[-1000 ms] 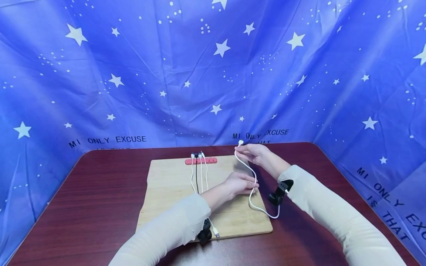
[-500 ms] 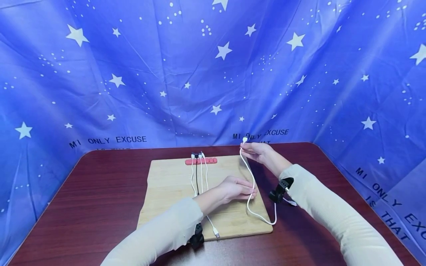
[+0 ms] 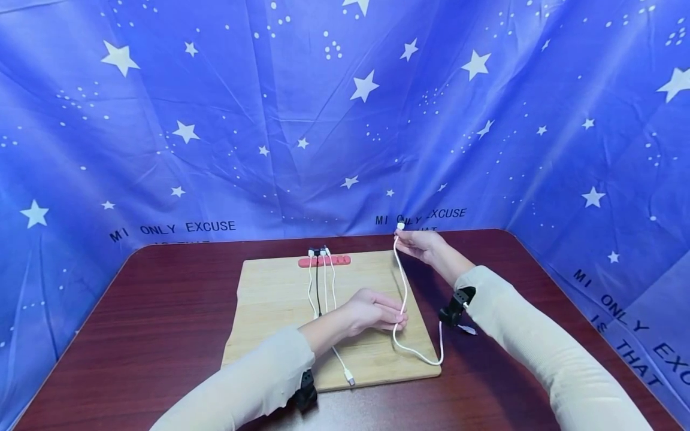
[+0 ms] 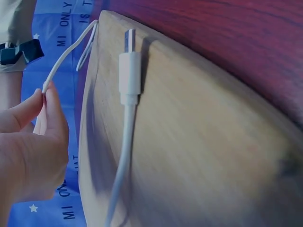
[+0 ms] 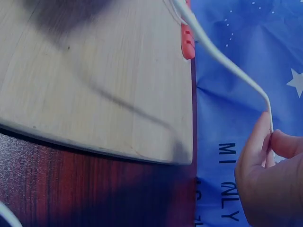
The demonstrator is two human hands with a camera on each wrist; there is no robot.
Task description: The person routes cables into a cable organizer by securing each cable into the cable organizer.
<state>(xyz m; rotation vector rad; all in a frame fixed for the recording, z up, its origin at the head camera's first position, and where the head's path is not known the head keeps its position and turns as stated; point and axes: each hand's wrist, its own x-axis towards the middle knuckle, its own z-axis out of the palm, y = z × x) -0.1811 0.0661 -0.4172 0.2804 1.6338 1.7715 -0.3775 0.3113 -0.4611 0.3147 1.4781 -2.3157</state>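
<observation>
A white USB cable (image 3: 404,280) is held between both hands above the right part of a wooden board (image 3: 275,287). The right hand (image 3: 426,245) pinches it just below its white plug (image 3: 401,226), which points up past the fingertips. Lower down, the left hand (image 3: 372,312) pinches the same cable between thumb and fingers, as the left wrist view also shows. Below that grip the cable sags in a loop to the board's right edge; its far end (image 3: 468,330) lies on the table near the right wrist.
A red cable clip strip (image 3: 341,260) sits at the board's back edge, with white cables (image 3: 333,281) and a black cable (image 3: 318,284) running through it. One white USB-A plug (image 3: 349,377) lies near the board's front. A starry blue curtain (image 3: 302,179) hangs behind the dark red table (image 3: 178,311).
The right hand has moved slightly right and up with the plug. The left hand has slid left and down along the cable, and the cable between them is straighter.
</observation>
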